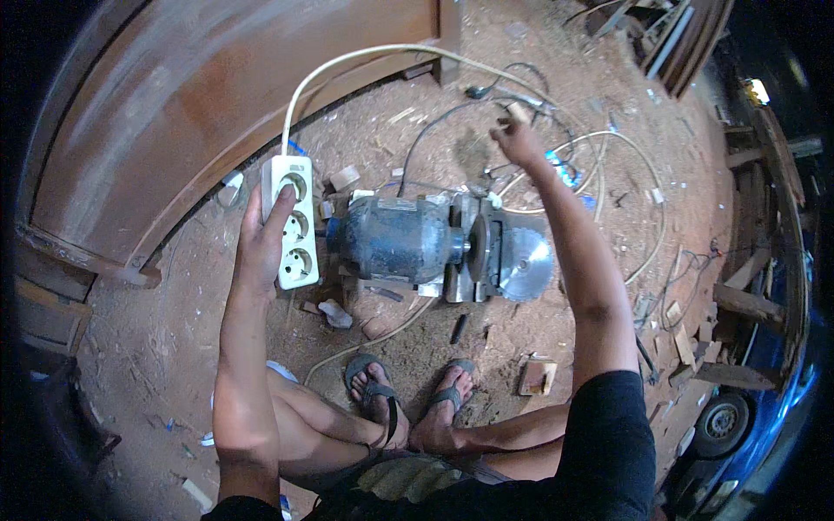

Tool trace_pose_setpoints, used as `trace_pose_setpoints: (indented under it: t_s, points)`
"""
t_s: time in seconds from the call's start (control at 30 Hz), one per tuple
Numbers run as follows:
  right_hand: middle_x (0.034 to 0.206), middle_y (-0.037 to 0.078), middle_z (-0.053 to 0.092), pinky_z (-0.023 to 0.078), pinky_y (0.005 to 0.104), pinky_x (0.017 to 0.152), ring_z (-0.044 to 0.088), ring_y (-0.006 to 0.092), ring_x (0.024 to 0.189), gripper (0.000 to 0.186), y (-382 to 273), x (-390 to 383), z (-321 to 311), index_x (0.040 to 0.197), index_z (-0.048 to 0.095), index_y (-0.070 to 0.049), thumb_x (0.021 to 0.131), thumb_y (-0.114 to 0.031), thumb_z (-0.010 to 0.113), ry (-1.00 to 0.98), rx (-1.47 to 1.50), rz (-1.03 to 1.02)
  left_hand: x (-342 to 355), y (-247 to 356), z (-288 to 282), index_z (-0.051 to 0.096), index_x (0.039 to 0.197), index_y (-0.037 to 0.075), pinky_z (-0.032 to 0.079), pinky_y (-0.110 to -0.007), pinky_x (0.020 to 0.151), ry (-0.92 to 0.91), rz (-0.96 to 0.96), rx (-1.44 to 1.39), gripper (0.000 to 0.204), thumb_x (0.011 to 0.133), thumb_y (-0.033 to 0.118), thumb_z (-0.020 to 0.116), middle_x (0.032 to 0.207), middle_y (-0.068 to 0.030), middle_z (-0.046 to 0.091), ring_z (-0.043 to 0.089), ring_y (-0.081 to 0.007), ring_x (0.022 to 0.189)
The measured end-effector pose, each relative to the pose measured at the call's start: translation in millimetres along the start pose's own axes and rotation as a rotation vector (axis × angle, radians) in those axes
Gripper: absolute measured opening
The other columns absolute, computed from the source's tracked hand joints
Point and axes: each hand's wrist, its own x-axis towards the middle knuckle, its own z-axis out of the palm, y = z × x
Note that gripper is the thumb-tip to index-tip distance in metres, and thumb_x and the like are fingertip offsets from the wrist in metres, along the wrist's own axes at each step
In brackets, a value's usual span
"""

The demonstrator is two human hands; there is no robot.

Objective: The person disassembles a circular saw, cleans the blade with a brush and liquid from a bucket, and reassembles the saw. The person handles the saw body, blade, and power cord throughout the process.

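My left hand (265, 234) grips a white power strip (297, 260) with three round sockets. Its thumb lies over the top socket, and a pale cable (347, 56) leaves the strip's upper end. My right arm stretches far forward. At its end my right hand (519, 141) is above the ground, thumb and fingers apart, close to dark cords; a pale bit shows by its fingertips, but I cannot tell what it is. A black plug (476, 92) lies just beyond, to its left. Between my arms sits a blue electric motor (395, 236) with a round saw blade (526, 263) at its right.
A large brown wooden panel (217, 95) fills the far left. Pale cable loops (658, 217) lie right of my forearm. Wood scraps (743, 304) and a blue vehicle's wheel (723, 424) are at the right. My sandalled feet (373, 382) stand near the motor; a small wooden block (538, 377) lies beside them.
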Motion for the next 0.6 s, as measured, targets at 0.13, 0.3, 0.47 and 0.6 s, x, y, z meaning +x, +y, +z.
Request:
trace_pose_setpoints:
  t_s: [0.13,0.3,0.47,0.6]
  points:
    - [0.112,0.027,0.068,0.052,0.0428,0.092,0.067,0.0396,0.104,0.061,36,64,33,0.133,0.053,0.004,0.084,-0.028,0.07,-0.018,-0.088,0.034,22,-11,6,0.051,0.133,0.007,0.053,-0.025,0.067,0.04,-0.029,-0.043,0.043,0.099,0.031,0.062,0.104,-0.0033,0.065,0.063,-0.0091,0.083]
    - [0.127,0.03,0.059,0.048,0.0453,0.099,0.06,0.0435,0.115,0.078,21,109,61,0.147,0.03,0.003,0.081,-0.017,0.068,-0.159,-0.28,0.075,32,-11,15,0.045,0.138,0.006,0.053,-0.027,0.076,0.004,0.016,-0.046,0.049,0.099,0.031,0.061,0.111,-0.0066,0.063,0.063,-0.0117,0.092]
    - [0.141,0.031,0.045,0.042,0.0454,0.107,0.048,0.044,0.13,0.087,48,148,83,0.152,0.019,0.002,0.08,-0.013,0.065,-0.111,-0.283,-0.038,41,-15,11,0.045,0.138,0.006,0.053,-0.027,0.075,-0.011,0.04,-0.003,0.048,0.099,0.03,0.06,0.114,-0.0068,0.062,0.062,-0.0111,0.093]
    - [0.132,0.03,0.053,0.047,0.0486,0.099,0.058,0.0467,0.115,0.07,57,149,95,0.145,0.035,-0.002,0.081,-0.009,0.06,-0.128,-0.642,-0.174,43,-14,7,0.044,0.139,0.006,0.052,-0.026,0.075,-0.039,0.033,-0.015,0.048,0.1,0.029,0.059,0.113,-0.0056,0.062,0.061,-0.0108,0.092]
